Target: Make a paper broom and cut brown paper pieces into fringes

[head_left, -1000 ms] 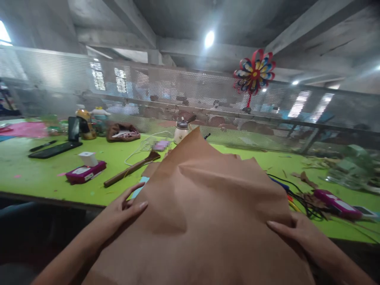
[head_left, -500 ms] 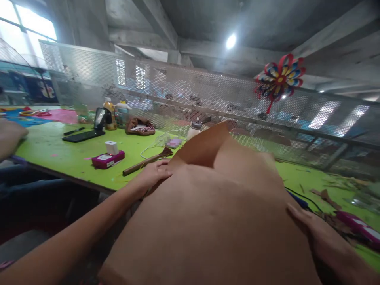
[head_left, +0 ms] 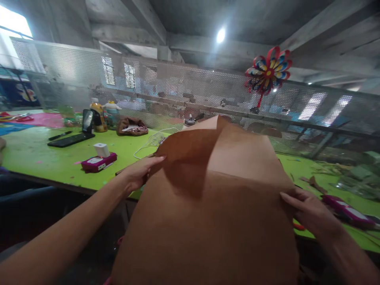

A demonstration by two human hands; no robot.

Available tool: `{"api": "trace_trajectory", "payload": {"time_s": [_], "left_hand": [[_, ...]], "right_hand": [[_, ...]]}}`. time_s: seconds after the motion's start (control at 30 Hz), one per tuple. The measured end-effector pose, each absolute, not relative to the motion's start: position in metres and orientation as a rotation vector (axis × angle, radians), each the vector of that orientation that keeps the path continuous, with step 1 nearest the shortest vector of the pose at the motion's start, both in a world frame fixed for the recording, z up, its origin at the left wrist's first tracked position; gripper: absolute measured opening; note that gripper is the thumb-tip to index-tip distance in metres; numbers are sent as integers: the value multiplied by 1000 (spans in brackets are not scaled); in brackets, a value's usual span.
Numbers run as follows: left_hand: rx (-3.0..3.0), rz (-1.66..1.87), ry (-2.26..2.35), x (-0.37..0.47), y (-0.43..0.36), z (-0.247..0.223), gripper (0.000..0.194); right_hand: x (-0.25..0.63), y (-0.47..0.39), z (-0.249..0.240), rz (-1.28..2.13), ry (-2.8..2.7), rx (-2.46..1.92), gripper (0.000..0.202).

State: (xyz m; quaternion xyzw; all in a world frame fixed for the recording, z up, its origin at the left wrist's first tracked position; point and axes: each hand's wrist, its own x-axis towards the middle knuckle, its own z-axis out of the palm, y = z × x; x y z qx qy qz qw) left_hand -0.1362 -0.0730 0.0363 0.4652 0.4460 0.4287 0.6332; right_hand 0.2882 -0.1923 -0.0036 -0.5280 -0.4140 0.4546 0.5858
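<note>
Item: one large sheet of smooth brown paper (head_left: 234, 233), held between the hands; its near part runs down past the bottom of my view, its far part stands creased and raised above a lime-green tabletop (head_left: 26, 156).

Left hand (head_left: 141, 172): closed on the sheet's left edge, thumb on top; I cannot see all the fingers beneath.

Right hand (head_left: 308, 208): clamped on the right edge, thumb on the upper face, other fingers partly hidden from me.

Left of the sheet, on the tabletop, I list: a magenta box with a white label (head_left: 99, 162), a small white cube (head_left: 101, 150) on top; a flat black slab (head_left: 71, 140), a dark upright panel (head_left: 87, 122) at its far end; a slim black pen (head_left: 60, 135) just beside it; a yellow-and-black bottle (head_left: 99, 117); an open brown pouch (head_left: 132, 127); a thin white cable (head_left: 138, 151).

Right of the sheet: a second magenta box (head_left: 347, 209), near the right hand.

Behind: a perforated grey metal screen (head_left: 178, 85), with a red, yellow and blue flower-shaped ornament (head_left: 268, 73) before it.
</note>
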Motion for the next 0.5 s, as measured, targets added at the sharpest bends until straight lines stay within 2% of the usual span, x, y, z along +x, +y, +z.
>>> {"api": "trace_trajectory", "payload": {"time_s": [0.2, 0.33, 0.5], "left_hand": [[969, 981, 916, -118, -60, 35, 37], [930, 1021, 1002, -112, -68, 26, 36], [1039, 1187, 1141, -113, -77, 26, 34]], "right_hand": [[293, -198, 0, 1030, -881, -1289, 28], [289, -195, 5, 1053, -818, -1287, 30], [270, -191, 10, 736, -788, -1318, 34]]}}
